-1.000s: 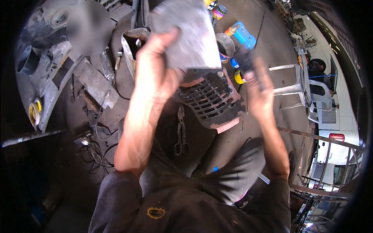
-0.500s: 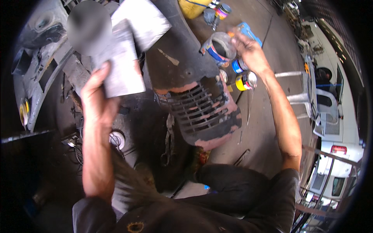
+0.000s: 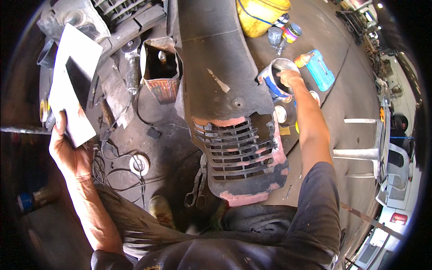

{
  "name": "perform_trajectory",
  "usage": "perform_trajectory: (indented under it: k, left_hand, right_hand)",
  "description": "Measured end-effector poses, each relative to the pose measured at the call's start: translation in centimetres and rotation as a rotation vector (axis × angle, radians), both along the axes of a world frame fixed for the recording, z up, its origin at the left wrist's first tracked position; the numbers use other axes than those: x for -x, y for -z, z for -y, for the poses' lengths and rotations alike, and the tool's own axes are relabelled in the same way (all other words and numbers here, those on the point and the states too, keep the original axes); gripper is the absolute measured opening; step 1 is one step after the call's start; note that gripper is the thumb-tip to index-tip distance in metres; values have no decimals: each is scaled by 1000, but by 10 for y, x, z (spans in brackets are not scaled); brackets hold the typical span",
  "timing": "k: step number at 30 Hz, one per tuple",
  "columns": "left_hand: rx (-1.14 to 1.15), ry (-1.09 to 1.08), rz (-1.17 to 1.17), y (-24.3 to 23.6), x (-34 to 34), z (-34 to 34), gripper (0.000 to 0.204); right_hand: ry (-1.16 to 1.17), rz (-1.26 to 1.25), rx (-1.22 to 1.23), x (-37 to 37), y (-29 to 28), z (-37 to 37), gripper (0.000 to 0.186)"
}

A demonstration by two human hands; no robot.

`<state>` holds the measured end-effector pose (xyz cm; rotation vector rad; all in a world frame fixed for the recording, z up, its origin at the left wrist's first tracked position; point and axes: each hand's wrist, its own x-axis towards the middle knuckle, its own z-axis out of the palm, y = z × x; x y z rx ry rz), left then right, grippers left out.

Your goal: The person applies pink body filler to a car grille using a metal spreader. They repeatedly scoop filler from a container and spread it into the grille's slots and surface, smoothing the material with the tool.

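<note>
Fingers of the right hand (image 3: 290, 77) curl into the open tin (image 3: 278, 81), one of several cans by the black bumper panel (image 3: 225, 90). Left hand (image 3: 67, 153), far off to the left, pinches one grey board (image 3: 72, 83) by its lower end, long axis near upright.

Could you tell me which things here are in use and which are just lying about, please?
In use:
left hand holding a flat grey board
right hand reaching into an open tin
black grille panel with pink filler

Lying about:
scissors
angle grinder
yellow bag
blue case
small cans
</note>
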<state>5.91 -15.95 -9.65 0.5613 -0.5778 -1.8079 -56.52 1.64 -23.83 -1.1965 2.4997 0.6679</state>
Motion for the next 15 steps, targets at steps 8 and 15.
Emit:
perform_trajectory:
  k: [8, 15]
  left_hand:
    - [-52, 18, 201, 38, 32, 12, 42]
    - [-30, 248, 261, 52, 102, 12, 38]
  right_hand:
    - [-55, 63, -52, 2, 11, 8, 40]
    - [-123, -25, 327, -19, -38, -42, 49]
